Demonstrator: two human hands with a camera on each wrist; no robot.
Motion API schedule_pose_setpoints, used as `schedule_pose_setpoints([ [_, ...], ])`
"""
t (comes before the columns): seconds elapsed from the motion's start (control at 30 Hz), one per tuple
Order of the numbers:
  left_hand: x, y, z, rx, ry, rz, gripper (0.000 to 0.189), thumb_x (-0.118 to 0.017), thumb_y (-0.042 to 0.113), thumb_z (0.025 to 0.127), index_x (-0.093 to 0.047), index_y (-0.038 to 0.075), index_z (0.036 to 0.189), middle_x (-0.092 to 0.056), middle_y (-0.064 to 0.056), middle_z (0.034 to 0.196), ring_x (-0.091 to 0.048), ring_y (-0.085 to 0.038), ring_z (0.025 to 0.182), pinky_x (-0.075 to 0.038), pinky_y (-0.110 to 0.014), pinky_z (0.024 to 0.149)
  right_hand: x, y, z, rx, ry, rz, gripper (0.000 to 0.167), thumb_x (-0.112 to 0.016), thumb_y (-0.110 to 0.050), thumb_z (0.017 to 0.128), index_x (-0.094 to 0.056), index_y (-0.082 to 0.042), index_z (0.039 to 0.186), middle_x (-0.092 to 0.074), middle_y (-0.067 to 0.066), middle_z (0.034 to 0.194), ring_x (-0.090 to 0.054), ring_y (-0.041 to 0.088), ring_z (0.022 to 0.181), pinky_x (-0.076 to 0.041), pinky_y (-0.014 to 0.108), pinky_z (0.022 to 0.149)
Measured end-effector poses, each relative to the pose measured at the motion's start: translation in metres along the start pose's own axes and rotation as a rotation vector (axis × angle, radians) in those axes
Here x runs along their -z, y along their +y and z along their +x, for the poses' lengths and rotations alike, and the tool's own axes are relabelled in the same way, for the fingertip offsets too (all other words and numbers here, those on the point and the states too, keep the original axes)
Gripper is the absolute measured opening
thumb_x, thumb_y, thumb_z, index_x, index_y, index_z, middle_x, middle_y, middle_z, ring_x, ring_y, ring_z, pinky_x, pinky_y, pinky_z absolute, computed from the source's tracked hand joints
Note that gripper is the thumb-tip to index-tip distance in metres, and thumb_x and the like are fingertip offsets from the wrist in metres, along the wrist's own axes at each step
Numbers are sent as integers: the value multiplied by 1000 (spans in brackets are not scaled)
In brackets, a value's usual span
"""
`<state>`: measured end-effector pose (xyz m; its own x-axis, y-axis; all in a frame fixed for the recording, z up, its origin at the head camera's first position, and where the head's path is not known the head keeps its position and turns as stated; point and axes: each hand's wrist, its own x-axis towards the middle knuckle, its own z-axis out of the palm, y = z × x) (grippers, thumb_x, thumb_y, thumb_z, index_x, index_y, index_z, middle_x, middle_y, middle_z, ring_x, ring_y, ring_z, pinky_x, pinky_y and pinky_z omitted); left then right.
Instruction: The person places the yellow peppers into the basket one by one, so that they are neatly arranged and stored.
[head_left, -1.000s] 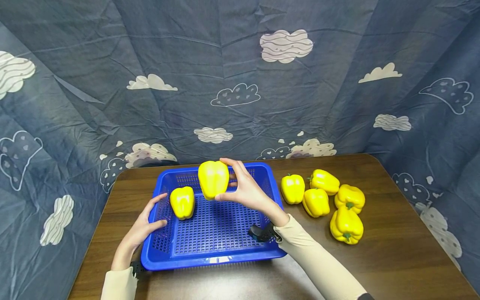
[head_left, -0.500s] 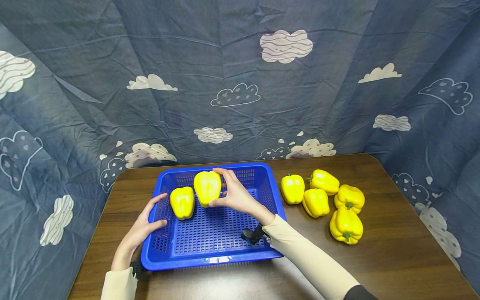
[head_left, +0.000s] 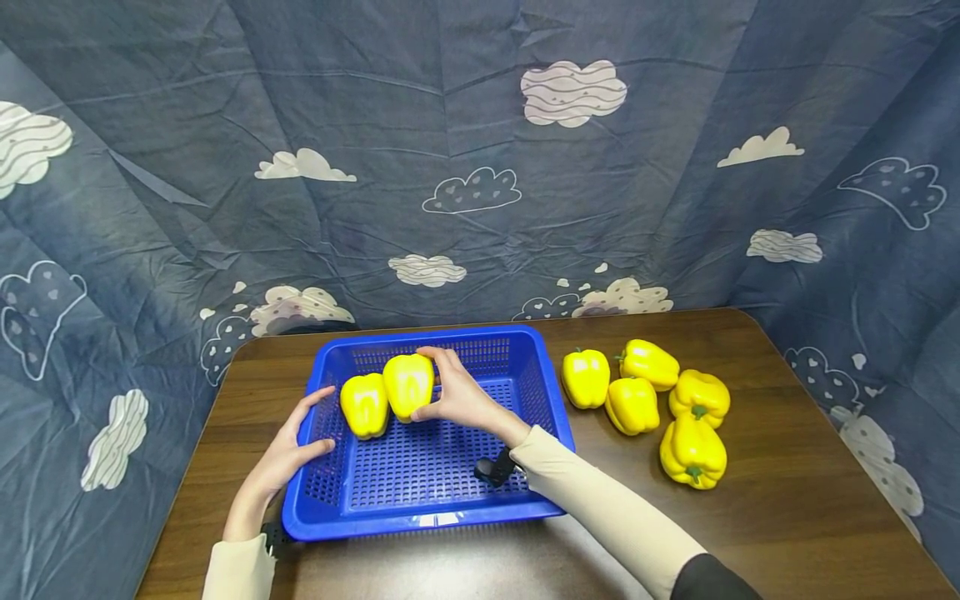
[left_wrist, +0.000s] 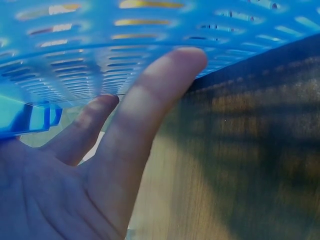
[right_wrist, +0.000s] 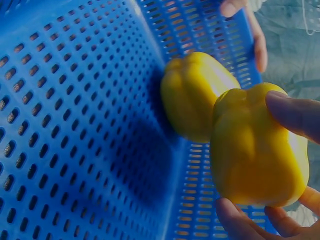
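In the head view my right hand (head_left: 457,396) holds a yellow bell pepper (head_left: 408,387) between thumb and fingers, low over the blue plastic basket (head_left: 420,523). Beside it, a second yellow bell pepper (head_left: 365,406) sits inside near the left wall. The right wrist view shows the held bell pepper (right_wrist: 260,150) partly covering the other bell pepper (right_wrist: 192,95). My left hand (head_left: 283,450) holds the basket's left rim, thumb and a finger reaching over it. From below, the left wrist view shows fingers (left_wrist: 172,75) against the slotted wall.
Several more yellow bell peppers (head_left: 693,450) lie grouped on the wooden table (head_left: 795,500), right of the basket. Behind the table hangs a dark blue curtain (head_left: 480,242) with a cloud print. A black camera (head_left: 493,469) is strapped to my right wrist.
My right hand has moved left and down with its bell pepper, bringing it beside the one in the basket. The left hand and the basket have stayed put.
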<state>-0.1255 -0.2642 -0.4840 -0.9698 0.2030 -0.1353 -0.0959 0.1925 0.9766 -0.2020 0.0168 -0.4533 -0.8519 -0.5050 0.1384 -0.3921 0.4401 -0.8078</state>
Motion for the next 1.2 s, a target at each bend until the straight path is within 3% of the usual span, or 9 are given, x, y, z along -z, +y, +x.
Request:
schedule_pose_setpoints([
  [0.27,0,1,-1,-4,7,1,70,-57,-1,88,-25,15,148,-18,-26,150,-37,-54,121,-49,-57,84,-8,5,1,-8,11,-65,89,-87,-12,62,-39,0,136,-43,19,122,-48,30,111,-41,43,99],
  [1.2,-1,1,-2,-14,6,4,70,-58,1,89,-25,15,148,-19,-26,149,-36,-53,123,-48,-57,86,-26,22,0,-72,11,-71,90,-89,-10,60,-36,1,132,-40,22,121,-48,34,110,-41,45,99],
])
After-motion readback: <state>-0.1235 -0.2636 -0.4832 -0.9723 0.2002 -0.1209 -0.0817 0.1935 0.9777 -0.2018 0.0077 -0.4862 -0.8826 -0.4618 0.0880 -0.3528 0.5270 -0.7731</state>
